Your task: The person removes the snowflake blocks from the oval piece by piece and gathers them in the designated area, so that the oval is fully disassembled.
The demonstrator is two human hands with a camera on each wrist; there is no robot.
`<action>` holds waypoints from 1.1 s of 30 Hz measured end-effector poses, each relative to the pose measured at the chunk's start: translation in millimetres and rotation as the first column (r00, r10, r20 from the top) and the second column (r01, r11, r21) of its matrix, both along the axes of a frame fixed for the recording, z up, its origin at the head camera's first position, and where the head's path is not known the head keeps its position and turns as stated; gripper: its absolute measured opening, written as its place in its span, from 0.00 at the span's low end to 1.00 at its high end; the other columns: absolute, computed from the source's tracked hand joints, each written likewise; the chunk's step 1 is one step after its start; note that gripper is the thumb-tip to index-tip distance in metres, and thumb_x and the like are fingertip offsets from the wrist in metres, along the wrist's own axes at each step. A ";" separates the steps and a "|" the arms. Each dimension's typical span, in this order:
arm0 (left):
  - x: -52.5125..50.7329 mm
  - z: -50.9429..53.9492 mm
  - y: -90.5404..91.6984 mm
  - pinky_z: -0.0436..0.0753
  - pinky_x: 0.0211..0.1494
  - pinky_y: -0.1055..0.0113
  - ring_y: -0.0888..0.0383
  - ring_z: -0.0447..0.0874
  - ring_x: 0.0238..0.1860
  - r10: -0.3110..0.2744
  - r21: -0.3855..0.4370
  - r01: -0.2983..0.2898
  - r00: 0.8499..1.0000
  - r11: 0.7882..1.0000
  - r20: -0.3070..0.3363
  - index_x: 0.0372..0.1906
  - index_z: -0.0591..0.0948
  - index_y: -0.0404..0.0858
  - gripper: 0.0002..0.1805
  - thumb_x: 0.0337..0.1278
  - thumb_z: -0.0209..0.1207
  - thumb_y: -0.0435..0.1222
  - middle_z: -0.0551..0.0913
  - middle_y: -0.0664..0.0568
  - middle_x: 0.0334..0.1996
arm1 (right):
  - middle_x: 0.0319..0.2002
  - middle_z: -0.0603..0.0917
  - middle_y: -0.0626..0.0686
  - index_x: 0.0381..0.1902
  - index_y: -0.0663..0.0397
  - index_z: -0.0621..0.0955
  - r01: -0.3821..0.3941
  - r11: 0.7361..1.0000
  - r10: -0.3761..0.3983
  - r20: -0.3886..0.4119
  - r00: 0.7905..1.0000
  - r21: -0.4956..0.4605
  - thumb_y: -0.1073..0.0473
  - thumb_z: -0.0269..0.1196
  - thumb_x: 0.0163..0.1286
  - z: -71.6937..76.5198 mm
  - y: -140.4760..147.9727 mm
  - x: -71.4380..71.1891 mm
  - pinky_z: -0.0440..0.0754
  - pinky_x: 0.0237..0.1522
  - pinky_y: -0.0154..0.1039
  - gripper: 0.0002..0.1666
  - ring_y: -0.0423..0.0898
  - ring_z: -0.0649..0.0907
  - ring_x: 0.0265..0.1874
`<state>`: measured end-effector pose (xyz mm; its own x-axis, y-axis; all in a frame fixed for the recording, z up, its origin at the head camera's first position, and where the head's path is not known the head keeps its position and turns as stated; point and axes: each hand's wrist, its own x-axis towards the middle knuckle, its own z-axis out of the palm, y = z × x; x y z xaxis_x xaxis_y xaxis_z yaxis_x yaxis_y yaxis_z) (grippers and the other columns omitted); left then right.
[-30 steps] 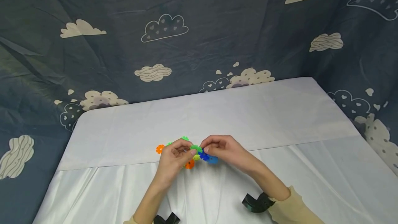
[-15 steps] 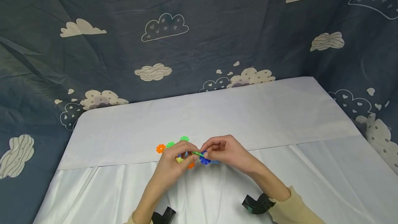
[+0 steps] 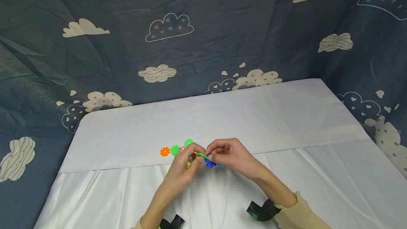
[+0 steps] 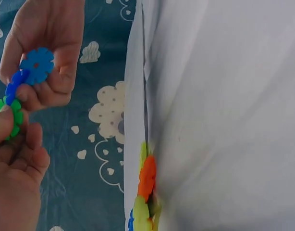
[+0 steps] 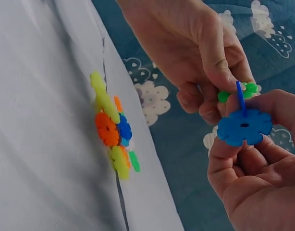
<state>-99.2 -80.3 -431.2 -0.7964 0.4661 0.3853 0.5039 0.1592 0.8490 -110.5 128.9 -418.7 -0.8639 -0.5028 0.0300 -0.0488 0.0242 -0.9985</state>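
Above the white table my left hand pinches a green notched plastic disc, a snowflake-type linking piece, between thumb and fingers. My right hand faces it and pinches a dark blue disc and a lighter blue disc that are joined at an angle. Green and dark blue meet edge to edge between the fingertips. How deep their slots engage cannot be told. In the head view the green disc appears nearly edge-on, and the lighter blue one is mostly hidden behind the dark blue.
Loose discs lie on the white cloth beyond and under my left hand, among them an orange disc, a green disc and a yellow-green disc. A dark cloud-print curtain hangs behind the table. Black wrist mounts sit below both hands.
The green disc has turned from face-on to nearly edge-on in the head view. My left hand has shifted slightly right and rotated, uncovering more loose discs. The right hand has barely moved.
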 end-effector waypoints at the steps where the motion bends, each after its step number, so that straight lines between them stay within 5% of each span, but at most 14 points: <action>1: 0.7 -0.4 0.9 0.74 0.34 0.67 0.57 0.73 0.27 -0.003 0.014 0.003 0.999 1.000 0.049 0.44 0.75 0.43 0.04 0.71 0.54 0.31 0.78 0.55 0.39 | 0.31 0.82 0.57 0.40 0.60 0.83 0.002 1.000 -0.002 -0.001 1.000 0.004 0.69 0.62 0.66 0.3 0.3 0.0 0.78 0.34 0.38 0.06 0.48 0.79 0.30; 4: -0.6 -0.5 -1.5 0.73 0.34 0.66 0.47 0.72 0.31 -0.019 0.120 -0.002 0.985 0.993 0.169 0.44 0.72 0.39 0.01 0.74 0.49 0.32 0.73 0.50 0.40 | 0.30 0.83 0.55 0.39 0.59 0.83 0.000 0.999 0.001 -0.014 1.000 0.044 0.68 0.62 0.66 1.3 2.6 -0.9 0.77 0.33 0.38 0.05 0.48 0.79 0.29; 8: -6.8 2.7 -17.5 0.73 0.40 0.65 0.43 0.70 0.37 0.027 0.199 -0.071 0.976 0.978 0.216 0.44 0.70 0.30 0.03 0.73 0.49 0.28 0.71 0.42 0.40 | 0.30 0.83 0.55 0.39 0.61 0.83 -0.018 0.997 0.018 -0.005 1.000 0.078 0.67 0.62 0.67 2.9 8.2 -3.9 0.78 0.33 0.39 0.05 0.48 0.79 0.29; 11: -12.0 6.2 -28.7 0.75 0.39 0.67 0.49 0.74 0.35 0.204 0.062 -0.219 0.960 0.974 0.190 0.46 0.76 0.31 0.05 0.69 0.56 0.28 0.77 0.45 0.38 | 0.31 0.83 0.56 0.41 0.61 0.83 -0.020 0.997 0.020 0.006 1.000 0.071 0.66 0.61 0.68 4.3 11.6 -5.2 0.79 0.34 0.41 0.06 0.49 0.79 0.30; 14: -16.2 8.0 -34.9 0.75 0.31 0.67 0.53 0.74 0.28 0.387 -0.126 -0.369 0.907 0.921 0.169 0.47 0.80 0.40 0.10 0.63 0.62 0.29 0.80 0.52 0.33 | 0.32 0.83 0.56 0.42 0.59 0.83 -0.007 0.997 0.007 0.002 1.000 0.073 0.65 0.61 0.69 5.4 12.3 -5.6 0.78 0.35 0.41 0.06 0.51 0.79 0.31; 17: -19.1 5.3 -39.4 0.72 0.25 0.67 0.55 0.71 0.22 0.450 -0.241 -0.404 0.874 0.883 0.183 0.48 0.82 0.43 0.13 0.59 0.65 0.29 0.80 0.55 0.29 | 0.32 0.83 0.55 0.42 0.58 0.83 0.009 0.997 -0.009 0.004 1.000 0.083 0.65 0.62 0.69 4.5 12.4 -5.8 0.77 0.35 0.39 0.06 0.51 0.79 0.32; 25: -23.2 -7.2 -39.6 0.71 0.30 0.65 0.56 0.71 0.27 0.451 -0.379 -0.361 0.874 0.852 0.181 0.44 0.85 0.40 0.10 0.56 0.67 0.29 0.78 0.55 0.26 | 0.33 0.83 0.54 0.44 0.61 0.82 0.035 0.990 -0.030 -0.036 0.999 0.134 0.67 0.60 0.69 -0.8 11.3 -6.8 0.81 0.37 0.43 0.07 0.59 0.80 0.34; 33: -24.4 -12.7 -40.6 0.70 0.28 0.65 0.57 0.70 0.25 0.475 -0.417 -0.385 0.870 0.823 0.133 0.41 0.85 0.41 0.08 0.58 0.65 0.29 0.79 0.57 0.28 | 0.35 0.84 0.53 0.44 0.59 0.83 0.045 0.991 -0.039 -0.050 0.998 0.128 0.66 0.62 0.70 -1.1 10.1 -8.2 0.82 0.42 0.52 0.07 0.65 0.81 0.37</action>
<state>-123.7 -120.9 -444.0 -0.9910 0.1258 0.0461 0.1162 0.6346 0.7640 -118.6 139.0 -419.8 -0.8834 -0.4685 0.0090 -0.0924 0.1553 -0.9835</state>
